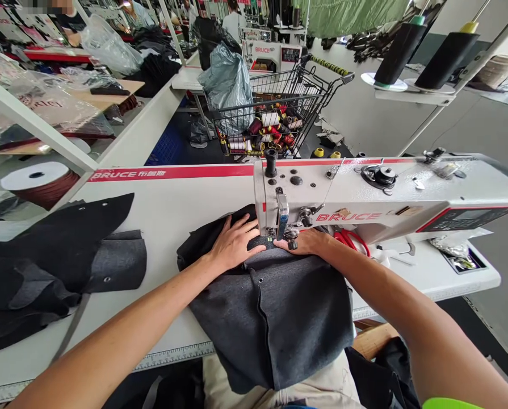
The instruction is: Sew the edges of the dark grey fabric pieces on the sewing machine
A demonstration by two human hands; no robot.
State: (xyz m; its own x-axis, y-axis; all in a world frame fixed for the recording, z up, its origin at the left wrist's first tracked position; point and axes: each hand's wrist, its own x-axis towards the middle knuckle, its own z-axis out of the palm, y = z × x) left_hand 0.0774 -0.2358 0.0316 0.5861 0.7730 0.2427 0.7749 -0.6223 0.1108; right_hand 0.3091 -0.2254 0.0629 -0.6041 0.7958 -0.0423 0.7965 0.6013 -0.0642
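Observation:
A dark grey fabric piece with a centre seam lies under the head of a white sewing machine and drapes over the table's front edge onto my lap. My left hand rests on the cloth just left of the needle area, palm down, fingers spread. To the right of the needle, my right hand is on the cloth too; the machine head hides most of its fingers. Only a fingertip shows beside the presser area, so its grip is not visible.
More dark fabric pieces lie on the table at left. Behind stands a wire cart with thread spools and a grey plastic bag. Black thread cones sit on a stand at upper right. Red scissor handles show behind my right wrist.

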